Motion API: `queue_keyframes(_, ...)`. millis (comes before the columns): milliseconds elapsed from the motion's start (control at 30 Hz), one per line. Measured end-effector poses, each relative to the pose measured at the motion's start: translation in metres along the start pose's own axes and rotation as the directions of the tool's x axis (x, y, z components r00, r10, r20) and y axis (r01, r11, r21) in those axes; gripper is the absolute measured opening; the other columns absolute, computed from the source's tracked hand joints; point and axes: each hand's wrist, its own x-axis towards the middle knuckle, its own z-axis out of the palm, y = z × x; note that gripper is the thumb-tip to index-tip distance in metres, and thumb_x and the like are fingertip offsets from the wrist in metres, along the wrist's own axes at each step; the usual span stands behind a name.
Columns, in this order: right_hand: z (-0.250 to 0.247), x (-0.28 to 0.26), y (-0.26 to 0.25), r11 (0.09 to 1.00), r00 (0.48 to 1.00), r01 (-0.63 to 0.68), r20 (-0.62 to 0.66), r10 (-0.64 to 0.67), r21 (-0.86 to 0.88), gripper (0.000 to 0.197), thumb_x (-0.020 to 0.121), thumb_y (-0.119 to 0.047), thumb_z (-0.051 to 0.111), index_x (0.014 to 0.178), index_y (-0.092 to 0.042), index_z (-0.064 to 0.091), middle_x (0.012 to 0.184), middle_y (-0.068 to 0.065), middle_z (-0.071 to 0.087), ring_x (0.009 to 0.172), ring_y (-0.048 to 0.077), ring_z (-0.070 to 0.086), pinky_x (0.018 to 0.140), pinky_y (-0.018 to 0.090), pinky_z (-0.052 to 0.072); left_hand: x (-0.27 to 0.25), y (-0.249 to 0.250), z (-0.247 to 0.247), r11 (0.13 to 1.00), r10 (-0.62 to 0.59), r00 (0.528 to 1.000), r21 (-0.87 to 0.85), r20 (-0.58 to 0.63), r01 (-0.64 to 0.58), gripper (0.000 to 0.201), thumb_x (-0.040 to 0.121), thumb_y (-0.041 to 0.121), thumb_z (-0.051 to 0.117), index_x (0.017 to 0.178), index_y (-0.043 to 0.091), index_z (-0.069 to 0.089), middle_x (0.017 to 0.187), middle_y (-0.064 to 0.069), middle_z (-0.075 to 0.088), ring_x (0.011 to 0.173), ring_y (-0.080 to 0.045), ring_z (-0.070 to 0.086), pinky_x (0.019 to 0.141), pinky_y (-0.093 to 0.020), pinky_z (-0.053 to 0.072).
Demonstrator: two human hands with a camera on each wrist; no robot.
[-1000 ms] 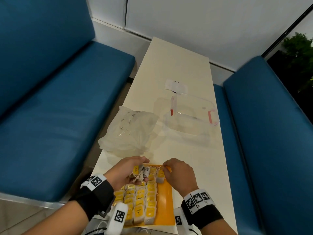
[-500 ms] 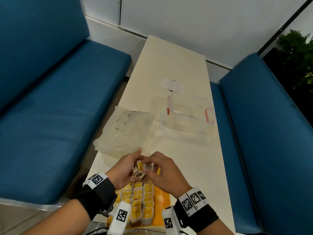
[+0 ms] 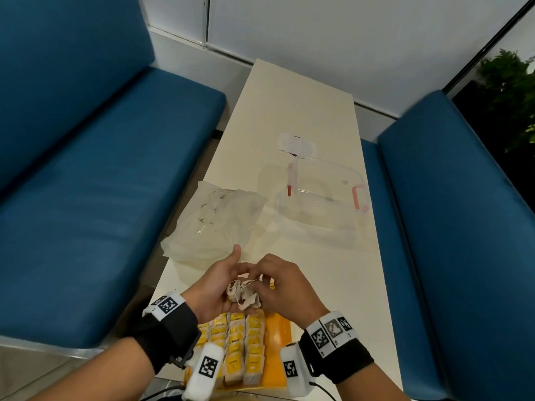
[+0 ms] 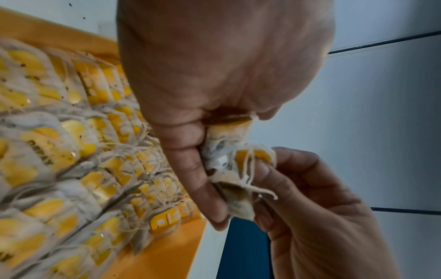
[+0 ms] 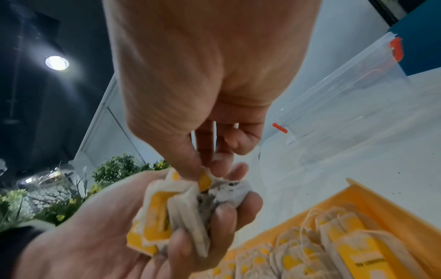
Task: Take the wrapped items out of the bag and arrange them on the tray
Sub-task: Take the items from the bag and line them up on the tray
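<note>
You're holding a little clump of tea bags (image 3: 241, 293) up off the tray now. A second ago both hands were down at the far end of the orange tray (image 3: 282, 331), working on the top row; now they're lifted and pulled together above it. Your left hand (image 3: 215, 287) is cupping the bunch, fingers curled around it, thumb sticking up. Your right hand (image 3: 285, 287) is pinching at the top of the same clump with thumb and fingertips (image 5: 214, 164), looks like you're teasing one bag free from the tangled strings.

So I'm guessing the strings are snagging and you're sorting them out before placing anything. The rows already on the tray are sitting neat, four columns wide, with bare orange along the right side and at the far end, so there's room left.

The plastic bag (image 3: 214, 224) is lying crumpled on the table (image 3: 295, 111) just beyond your hands; can't tell if anything's still in it. The clear container (image 3: 321, 204) is sitting off to the right of it.
</note>
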Motion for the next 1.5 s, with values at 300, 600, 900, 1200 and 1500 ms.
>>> queue_keyframes(300, -0.018, -0.001, 0.002, 0.952, 0.958, -0.203, -0.153, 0.241, 0.230, 0.011, 0.081, -0.015, 0.073, 0.078, -0.024, 0.066, 0.083, -0.007, 0.068, 0.069, 0.015, 0.067, 0.065, 0.033, 0.057, 0.002, -0.013, -0.006, 0.943, 0.286, 0.955, 0.154, 0.070, -0.294, 0.028, 0.089, 0.021, 0.077, 0.115, 0.012, 0.076, 0.102, -0.023, 0.072, 0.086, -0.034, 0.071, 0.072, -0.039, 0.056)
queue_keyframes(600, -0.030, -0.006, -0.004, 0.980, 0.964, -0.172, -0.189, 0.189, 0.102, 0.010, 0.079, -0.015, 0.077, 0.075, -0.021, 0.071, 0.079, -0.007, 0.066, 0.070, 0.011, 0.061, 0.067, 0.024, 0.053, -0.004, -0.019, -0.003, 0.907, 0.325, 0.945, 0.274, 0.033, -0.321, 0.022, 0.092, 0.012, 0.073, 0.115, 0.010, 0.075, 0.083, -0.017, 0.071, 0.070, -0.026, 0.068, 0.055, -0.027, 0.052)
queue_keyframes(900, -0.043, -0.018, 0.002, 0.950, 0.969, -0.246, -0.057, 0.239, -0.191, 0.002, 0.086, -0.020, 0.072, 0.086, -0.020, 0.074, 0.084, -0.010, 0.061, 0.080, 0.009, 0.060, 0.074, 0.027, 0.052, -0.001, -0.032, -0.020, 0.941, 0.246, 0.964, 0.262, -0.104, -0.212, 0.039, 0.092, 0.013, 0.072, 0.130, 0.021, 0.063, 0.085, -0.019, 0.074, 0.073, -0.028, 0.072, 0.059, -0.034, 0.053)
queue_keyframes(1200, -0.019, -0.035, 0.015, 0.884, 0.877, -0.209, 0.320, 0.359, -0.418, 0.016, 0.086, -0.017, 0.063, 0.086, -0.023, 0.078, 0.091, -0.010, 0.051, 0.091, 0.014, 0.058, 0.068, 0.025, 0.042, 0.004, -0.036, -0.030, 0.950, 0.199, 0.959, 0.280, -0.201, -0.138, 0.048, 0.089, 0.023, 0.075, 0.134, 0.021, 0.060, 0.111, -0.016, 0.071, 0.091, -0.029, 0.073, 0.067, -0.036, 0.058)
queue_keyframes(1500, 0.016, -0.027, 0.045, 0.821, 0.931, -0.238, 0.118, 0.345, -0.518, 0.022, 0.094, -0.028, 0.056, 0.102, -0.017, 0.073, 0.111, 0.004, 0.050, 0.106, 0.024, 0.053, 0.084, 0.038, 0.050, -0.001, -0.030, -0.023, 0.950, 0.173, 0.955, 0.296, -0.240, -0.098, 0.041, 0.093, 0.020, 0.072, 0.133, 0.017, 0.062, 0.119, -0.011, 0.069, 0.093, -0.028, 0.075, 0.064, -0.034, 0.059)
